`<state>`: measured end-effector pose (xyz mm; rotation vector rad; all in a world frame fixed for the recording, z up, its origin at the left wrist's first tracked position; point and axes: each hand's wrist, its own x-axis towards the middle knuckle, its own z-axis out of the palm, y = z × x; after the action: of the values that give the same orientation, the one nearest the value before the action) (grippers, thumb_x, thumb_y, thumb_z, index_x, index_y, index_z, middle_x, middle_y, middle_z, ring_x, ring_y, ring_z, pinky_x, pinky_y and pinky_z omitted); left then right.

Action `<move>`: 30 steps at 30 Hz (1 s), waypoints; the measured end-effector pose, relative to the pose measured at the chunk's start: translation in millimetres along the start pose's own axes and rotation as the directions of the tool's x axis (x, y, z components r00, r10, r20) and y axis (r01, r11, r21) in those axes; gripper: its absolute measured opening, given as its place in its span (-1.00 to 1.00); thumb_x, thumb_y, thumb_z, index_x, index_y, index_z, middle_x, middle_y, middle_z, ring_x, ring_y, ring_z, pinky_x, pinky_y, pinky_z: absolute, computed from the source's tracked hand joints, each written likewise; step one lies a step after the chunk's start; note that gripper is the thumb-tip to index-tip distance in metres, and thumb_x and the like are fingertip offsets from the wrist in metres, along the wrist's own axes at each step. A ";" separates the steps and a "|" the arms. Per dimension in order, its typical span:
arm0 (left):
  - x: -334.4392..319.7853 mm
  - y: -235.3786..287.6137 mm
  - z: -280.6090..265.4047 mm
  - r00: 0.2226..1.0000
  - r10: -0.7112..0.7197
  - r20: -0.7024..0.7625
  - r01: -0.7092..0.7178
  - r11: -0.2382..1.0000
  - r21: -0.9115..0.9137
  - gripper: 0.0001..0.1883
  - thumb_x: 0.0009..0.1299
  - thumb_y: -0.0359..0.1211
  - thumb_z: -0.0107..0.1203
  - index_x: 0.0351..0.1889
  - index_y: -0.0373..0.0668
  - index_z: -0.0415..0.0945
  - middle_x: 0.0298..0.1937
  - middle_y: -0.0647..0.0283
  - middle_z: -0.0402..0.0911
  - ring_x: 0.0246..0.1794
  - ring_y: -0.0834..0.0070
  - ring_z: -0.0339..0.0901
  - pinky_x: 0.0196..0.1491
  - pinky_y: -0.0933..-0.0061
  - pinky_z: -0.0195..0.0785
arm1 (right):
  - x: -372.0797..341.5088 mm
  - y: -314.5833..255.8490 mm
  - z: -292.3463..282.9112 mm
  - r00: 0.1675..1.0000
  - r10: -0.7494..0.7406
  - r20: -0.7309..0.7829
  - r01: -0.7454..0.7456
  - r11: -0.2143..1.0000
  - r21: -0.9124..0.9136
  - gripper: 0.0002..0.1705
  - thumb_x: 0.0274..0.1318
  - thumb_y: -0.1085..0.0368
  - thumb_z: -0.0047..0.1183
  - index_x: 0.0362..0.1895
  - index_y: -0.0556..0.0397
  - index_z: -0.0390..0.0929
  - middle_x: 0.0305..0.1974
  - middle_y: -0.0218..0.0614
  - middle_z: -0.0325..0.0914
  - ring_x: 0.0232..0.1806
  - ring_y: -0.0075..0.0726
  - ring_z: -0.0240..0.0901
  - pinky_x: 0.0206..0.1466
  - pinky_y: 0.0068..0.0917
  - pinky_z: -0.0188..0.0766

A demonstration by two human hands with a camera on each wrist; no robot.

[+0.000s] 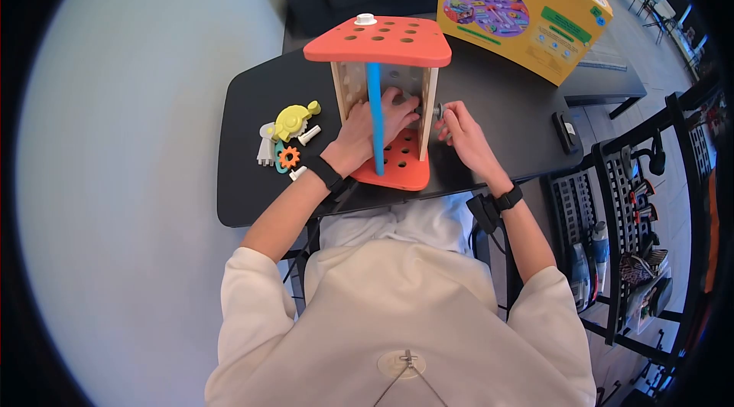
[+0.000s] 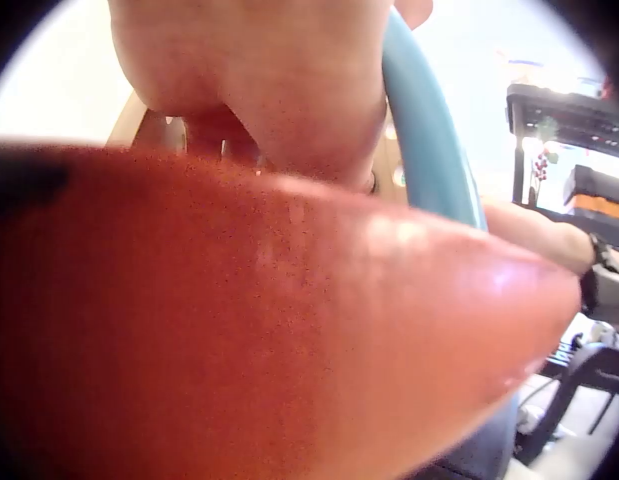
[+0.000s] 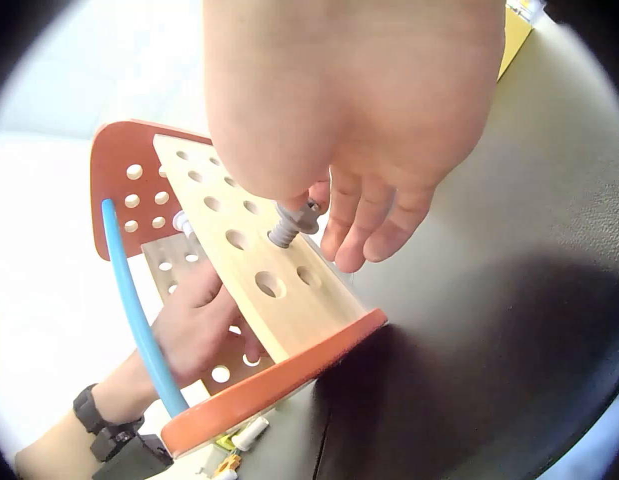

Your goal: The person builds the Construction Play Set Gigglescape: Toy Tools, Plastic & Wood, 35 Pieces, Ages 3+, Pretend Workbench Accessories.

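Observation:
An upright toy frame has orange-red end boards (image 1: 382, 43), perforated wooden sides (image 3: 275, 290) and a blue bar (image 1: 375, 116). Through one hole of its right side passes a grey threaded bolt (image 3: 286, 228), partly sticking out. My right hand (image 1: 466, 139) pinches the bolt's head from outside, its other fingers extended. Inside the frame, behind the blue bar, my left hand (image 1: 375, 128) reaches to the inner face of that same side; its fingertips are partly hidden, and whether they hold something is unclear. An orange-red board (image 2: 290, 320) fills much of the left wrist view.
A white bolt head (image 1: 366, 19) sits on the top board. Left on the black table (image 1: 248, 185) lie a yellow-green toy part (image 1: 291, 122), an orange gear (image 1: 289, 157) and white pieces. A yellow box (image 1: 527, 13) stands behind; a black object (image 1: 566, 133) lies at the right.

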<state>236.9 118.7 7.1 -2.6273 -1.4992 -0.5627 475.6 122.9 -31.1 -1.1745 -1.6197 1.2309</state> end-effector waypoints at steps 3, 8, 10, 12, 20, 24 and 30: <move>0.7 1.4 -1.9 1.000 -0.012 0.025 0.012 1.000 0.019 -0.68 0.66 -0.04 0.11 0.22 0.08 0.57 0.12 0.17 0.60 -0.08 0.08 0.77 -0.11 -0.02 0.75 | 10.4 0.3 -5.8 0.996 0.078 0.046 -0.076 0.996 -0.054 -0.52 0.72 -0.07 -0.20 0.11 0.12 0.48 -0.23 -0.23 0.66 -0.29 -0.37 0.61 -0.13 -0.34 0.52; 1.0 0.3 0.9 1.000 0.003 0.006 -0.003 0.999 0.035 -0.68 0.64 -0.02 0.14 0.20 0.08 0.59 0.11 0.19 0.61 -0.07 0.10 0.76 -0.13 0.02 0.75 | 18.1 -5.6 -6.8 0.975 0.212 0.071 -0.197 0.965 -0.171 -0.44 0.75 -0.15 -0.30 0.00 0.07 0.52 -0.29 -0.35 0.59 -0.42 -0.46 0.49 -0.25 -0.42 0.45; 0.5 0.6 -0.1 1.000 -0.001 0.009 0.000 1.000 0.025 -0.68 0.64 -0.02 0.14 0.20 0.08 0.59 0.11 0.20 0.61 -0.07 0.11 0.76 -0.14 0.02 0.75 | 5.8 -14.4 -3.1 0.997 0.068 -0.041 -0.070 0.996 -0.054 -0.47 0.71 -0.14 -0.24 0.02 0.10 0.47 -0.32 -0.19 0.60 -0.38 -0.37 0.53 -0.19 -0.32 0.48; 0.0 1.4 -1.5 1.000 0.003 -0.012 -0.002 0.999 0.037 -0.68 0.64 -0.02 0.14 0.19 0.08 0.60 0.12 0.20 0.61 -0.06 0.12 0.76 -0.14 0.00 0.75 | -4.4 -19.6 -2.2 0.999 0.038 -0.036 -0.039 0.999 -0.012 -0.49 0.71 -0.11 -0.25 0.02 0.09 0.46 -0.33 -0.20 0.58 -0.39 -0.36 0.52 -0.19 -0.31 0.47; -0.9 4.1 -0.5 0.999 -0.033 0.027 0.032 0.999 0.027 -0.69 0.66 -0.03 0.12 0.19 0.06 0.59 0.14 0.19 0.61 -0.03 0.10 0.76 -0.09 -0.06 0.74 | 21.4 -2.5 -2.1 0.998 0.044 0.035 -0.042 0.997 -0.069 -0.50 0.72 -0.08 -0.25 0.05 0.13 0.45 -0.36 -0.12 0.56 -0.41 -0.13 0.51 -0.14 -0.23 0.47; -0.4 4.0 -4.1 0.999 -0.030 0.029 0.029 1.000 0.011 -0.69 0.66 -0.03 0.12 0.19 0.05 0.59 0.17 0.18 0.61 -0.01 0.09 0.76 -0.08 -0.04 0.75 | 34.3 -4.6 -11.4 0.975 0.202 0.097 -0.167 0.943 -0.289 -0.43 0.71 -0.12 -0.23 -0.01 0.19 0.48 -0.36 0.03 0.57 -0.33 0.22 0.52 -0.08 -0.05 0.47; -1.4 2.0 0.4 1.000 -0.007 0.012 0.007 1.000 0.028 -0.68 0.65 -0.03 0.12 0.20 0.05 0.60 0.16 0.17 0.61 -0.03 0.09 0.77 -0.05 -0.04 0.75 | -1.1 -10.7 -0.4 0.995 -0.031 -0.091 0.011 0.977 -0.214 -0.48 0.70 -0.06 -0.23 -0.03 0.18 0.47 -0.26 0.09 0.64 -0.14 0.40 0.58 0.01 0.05 0.45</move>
<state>238.1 116.7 6.5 -2.6105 -1.5089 -0.5235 474.1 120.8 -20.7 -1.3235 -1.7204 0.9909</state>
